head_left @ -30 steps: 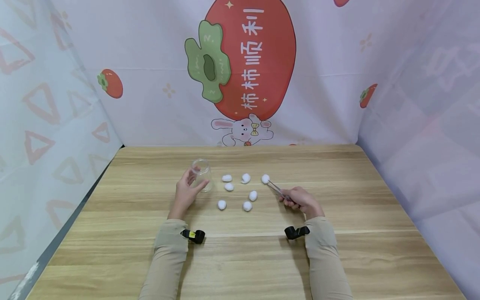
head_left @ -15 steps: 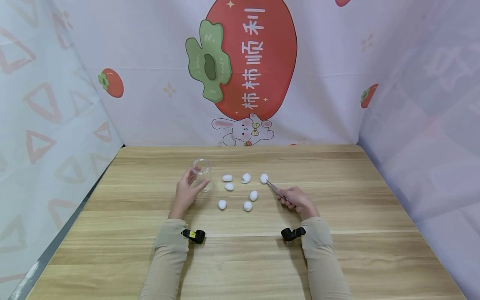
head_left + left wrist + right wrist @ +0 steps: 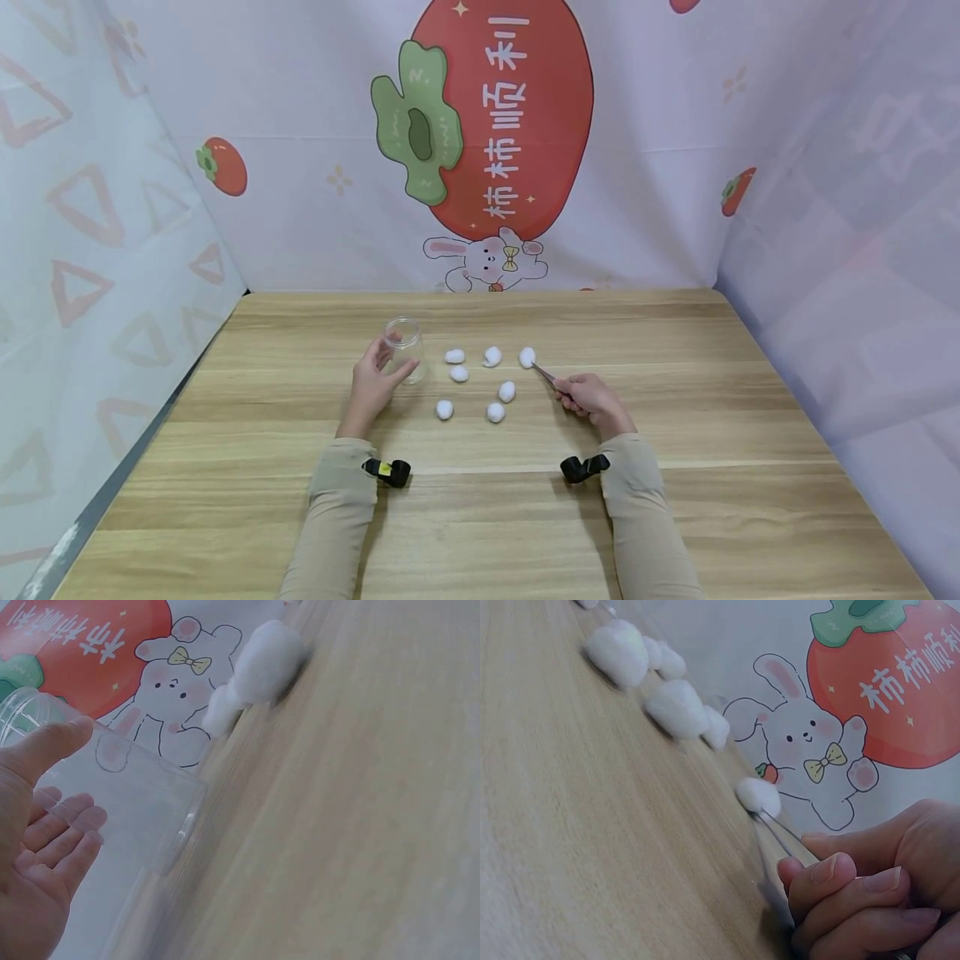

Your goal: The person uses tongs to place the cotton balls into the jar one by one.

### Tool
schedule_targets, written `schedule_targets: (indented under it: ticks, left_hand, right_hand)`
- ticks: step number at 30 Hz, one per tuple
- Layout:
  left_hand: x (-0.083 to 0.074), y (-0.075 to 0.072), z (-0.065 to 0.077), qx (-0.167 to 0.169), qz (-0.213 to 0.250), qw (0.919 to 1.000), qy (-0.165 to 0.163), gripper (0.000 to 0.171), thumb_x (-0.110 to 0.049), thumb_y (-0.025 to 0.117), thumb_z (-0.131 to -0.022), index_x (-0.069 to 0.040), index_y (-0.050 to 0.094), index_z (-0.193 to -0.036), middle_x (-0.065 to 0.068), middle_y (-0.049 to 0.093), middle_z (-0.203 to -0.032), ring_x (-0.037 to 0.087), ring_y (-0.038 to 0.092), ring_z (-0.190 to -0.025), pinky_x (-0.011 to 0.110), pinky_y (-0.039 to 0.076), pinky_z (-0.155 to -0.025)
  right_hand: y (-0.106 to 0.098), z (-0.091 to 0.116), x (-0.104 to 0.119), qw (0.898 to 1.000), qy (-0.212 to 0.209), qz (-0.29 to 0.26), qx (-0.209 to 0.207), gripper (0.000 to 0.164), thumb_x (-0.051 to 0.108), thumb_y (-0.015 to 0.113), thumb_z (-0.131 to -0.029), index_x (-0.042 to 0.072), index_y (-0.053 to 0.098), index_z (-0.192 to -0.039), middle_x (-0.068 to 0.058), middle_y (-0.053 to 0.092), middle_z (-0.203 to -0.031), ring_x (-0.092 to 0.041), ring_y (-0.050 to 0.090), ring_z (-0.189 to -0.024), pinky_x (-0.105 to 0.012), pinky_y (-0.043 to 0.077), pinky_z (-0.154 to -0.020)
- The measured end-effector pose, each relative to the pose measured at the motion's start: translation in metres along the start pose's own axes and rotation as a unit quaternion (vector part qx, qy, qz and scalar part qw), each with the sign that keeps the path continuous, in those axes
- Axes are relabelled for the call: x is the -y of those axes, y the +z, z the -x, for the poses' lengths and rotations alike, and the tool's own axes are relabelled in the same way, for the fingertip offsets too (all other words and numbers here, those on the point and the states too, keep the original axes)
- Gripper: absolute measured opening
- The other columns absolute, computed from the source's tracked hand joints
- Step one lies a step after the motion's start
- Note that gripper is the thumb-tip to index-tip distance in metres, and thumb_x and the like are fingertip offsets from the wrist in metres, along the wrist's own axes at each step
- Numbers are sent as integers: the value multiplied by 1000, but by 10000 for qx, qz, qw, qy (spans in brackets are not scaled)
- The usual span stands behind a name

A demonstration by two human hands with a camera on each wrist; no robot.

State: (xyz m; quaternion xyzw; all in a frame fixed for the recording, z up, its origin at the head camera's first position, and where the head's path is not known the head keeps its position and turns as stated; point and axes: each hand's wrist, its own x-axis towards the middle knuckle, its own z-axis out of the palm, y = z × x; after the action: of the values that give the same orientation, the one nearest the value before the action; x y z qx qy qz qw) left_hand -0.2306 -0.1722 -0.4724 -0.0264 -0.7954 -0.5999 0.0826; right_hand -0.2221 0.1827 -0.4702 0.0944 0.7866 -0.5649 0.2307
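Observation:
My left hand (image 3: 372,386) grips a clear jar (image 3: 410,364) around its side, thumb on one side and fingers on the other. The jar has no lid and stands upright on the wooden table, with nothing visible inside. In my right hand (image 3: 594,400) is a pair of metal tweezers (image 3: 543,374), held low and pointing up and to the left. Their tips meet the near side of a white cotton ball (image 3: 758,797). Several more cotton balls (image 3: 507,392) lie loose between the hands. In the left wrist view, two cotton balls (image 3: 270,661) overlap.
The wood-grain table (image 3: 480,517) runs back to a printed cloth (image 3: 645,217) with a persimmon and a rabbit on it. Cloth walls (image 3: 97,250) also stand at both sides. A small black camera is strapped to each beige sleeve (image 3: 641,492).
My right hand has shifted slightly left with the tweezers, and their arms look closer together. The cotton ball at the tips has moved a little left. My left hand and the jar stay put.

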Motion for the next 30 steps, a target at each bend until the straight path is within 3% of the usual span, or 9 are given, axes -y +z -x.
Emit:
schedule_targets:
  ticks: [8,30]
  left_hand:
    - [-1,1,-1,79,-60,10000,-12,61,-18,76,-83,-3,48,-135,20,53,-139,31,46,-137,42,37,-122]
    - [-11,6,2,537,-237,9983,-34,66,-14,78,-80,1,46,-137,21,52,-139,37,49,-133,42,40,-119]
  right_hand:
    - [0,6,7,10000,-49,38,-68,29,18,47,-101,6,57,-77,9,45,-53,-2,35,-47,-13,27,-42]
    - [6,20,27,9964,-796,254,-107,27,14,49,-100,-7,57,-84,7,45,-53,-4,35,-50,-14,29,-47]
